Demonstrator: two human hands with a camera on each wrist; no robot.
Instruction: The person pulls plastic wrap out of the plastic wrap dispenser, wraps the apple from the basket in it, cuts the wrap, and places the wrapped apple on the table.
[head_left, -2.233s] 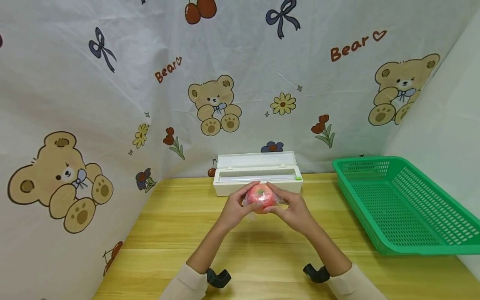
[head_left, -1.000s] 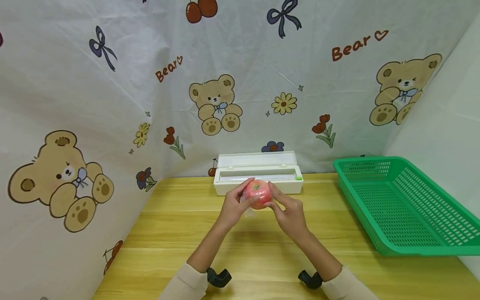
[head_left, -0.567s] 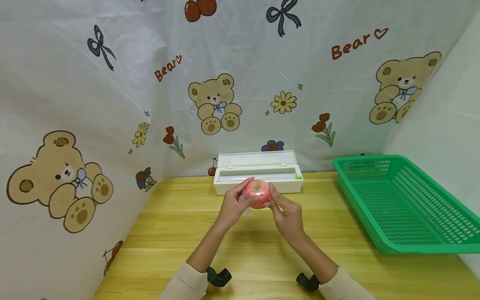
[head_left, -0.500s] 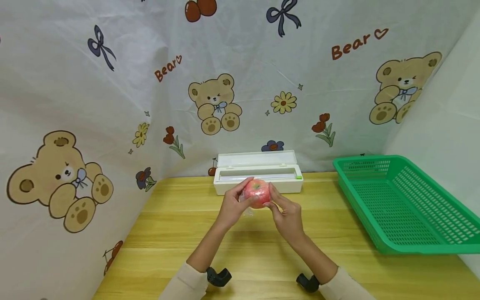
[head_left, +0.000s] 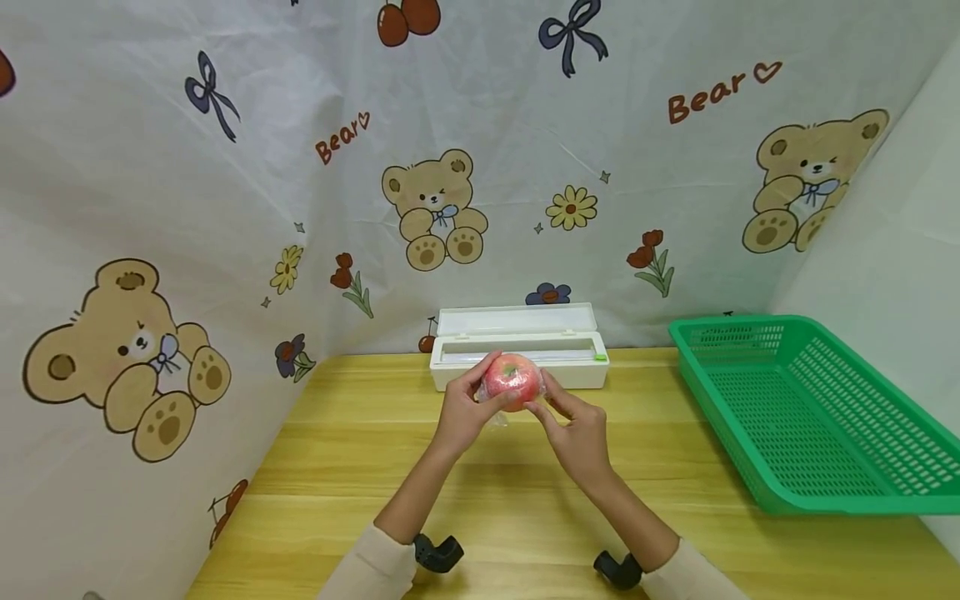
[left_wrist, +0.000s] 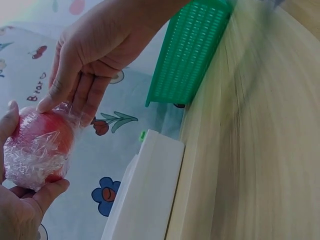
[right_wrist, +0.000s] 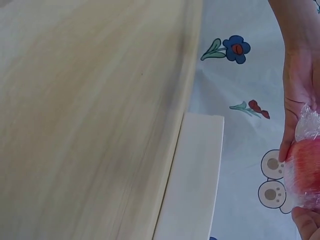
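A red apple (head_left: 513,382) wrapped in clear plastic film is held up in front of me, its stem dimple facing upward. My left hand (head_left: 463,410) grips it from the left, thumb across the front and fingers behind. On the other side my right hand (head_left: 576,429) pinches the film at the apple's edge between thumb and fingers. Crumpled plastic wrap (left_wrist: 37,155) covers the side shown in the left wrist view. A loose flap of film (right_wrist: 309,122) sticks out near the left hand in the right wrist view.
Behind the hands stands a white cling-film box (head_left: 520,375) with its lid raised and a roll inside. A green perforated basket (head_left: 757,475) sits on the right of the wooden table (head_left: 360,467). A bear-print cloth (head_left: 510,100) hangs behind.
The apple has shifted slightly left and up. My right hand has drawn left with it, its fingers gathering the film that stuck out on the right. The left hand keeps its grip.
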